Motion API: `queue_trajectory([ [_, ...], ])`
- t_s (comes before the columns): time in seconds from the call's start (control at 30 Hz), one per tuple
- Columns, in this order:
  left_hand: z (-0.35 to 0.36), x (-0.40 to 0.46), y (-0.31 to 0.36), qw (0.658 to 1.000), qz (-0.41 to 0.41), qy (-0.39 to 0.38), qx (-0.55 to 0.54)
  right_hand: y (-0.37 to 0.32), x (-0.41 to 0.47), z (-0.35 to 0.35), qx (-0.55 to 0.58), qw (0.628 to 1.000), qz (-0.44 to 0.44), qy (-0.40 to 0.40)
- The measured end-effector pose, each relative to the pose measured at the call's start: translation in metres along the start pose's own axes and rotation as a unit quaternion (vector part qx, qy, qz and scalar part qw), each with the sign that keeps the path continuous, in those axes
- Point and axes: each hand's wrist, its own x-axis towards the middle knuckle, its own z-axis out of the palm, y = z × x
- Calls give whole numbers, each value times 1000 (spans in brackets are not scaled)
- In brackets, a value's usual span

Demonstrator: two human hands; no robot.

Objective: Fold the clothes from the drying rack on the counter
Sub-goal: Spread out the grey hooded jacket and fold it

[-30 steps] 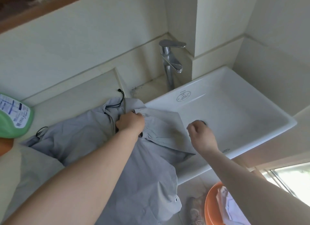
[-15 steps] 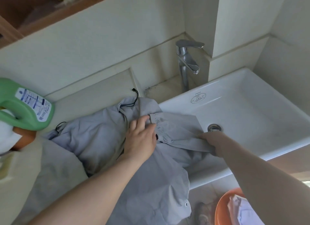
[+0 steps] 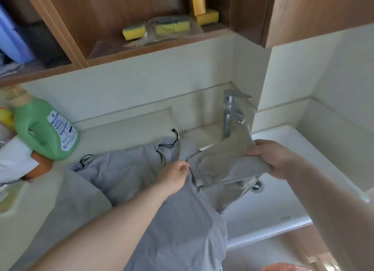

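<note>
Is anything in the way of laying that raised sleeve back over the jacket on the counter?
Nothing visible. The right hand grips the sleeve above the jacket; only the left hand rests there.

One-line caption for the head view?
Right hand lifts a grey garment's sleeve over the sink; left hand pinches the fabric.
</note>
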Motion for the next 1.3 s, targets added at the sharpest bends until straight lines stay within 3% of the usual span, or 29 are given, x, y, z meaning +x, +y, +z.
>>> queue_trajectory([
  [0.07, -12, -5, 3, 988, -57, -5, -140, -32, -20, 20, -7, 998, -46, -44],
  [0.17, -36, -17, 5, 940, -115, -30, -319, -71, -47, 65, -60, 992, -98, -56],
  [0.3, -75, -36, 3, 874, -135, -48, -465, -91, -70, 141, -218, 959, -169, -66],
  [0.43, -105, -58, -13, 880, -111, -35, -461, -74, -94, 223, -449, 854, -225, -136],
  [0.5, -115, -70, -31, 873, -97, -64, -474, -57, -103, 260, -519, 804, -224, -181],
  [0.57, -119, -78, -50, 864, -97, -91, -485, -38, -107, 286, -557, 774, -216, -209],
  [0.73, -125, -98, -97, 868, -120, -43, -480, 0, -104, 319, -595, 726, -220, -266],
  [0.83, -120, -101, -120, 903, -124, 101, -399, 14, -93, 325, -562, 760, -227, -234],
  [0.93, -112, -101, -140, 947, -118, 197, -225, 29, -65, 315, -461, 854, -240, -33],
  [1.0, -109, -103, -152, 969, -98, 196, -111, 39, -48, 301, -474, 843, -245, 64],
  [1.1, -106, -105, -172, 980, -86, 177, -11, 55, -32, 280, -535, 814, -200, 107],
  [1.3, -92, -107, -196, 974, -69, 173, 128, 102, -12, 259, -630, 763, -143, 23],
])
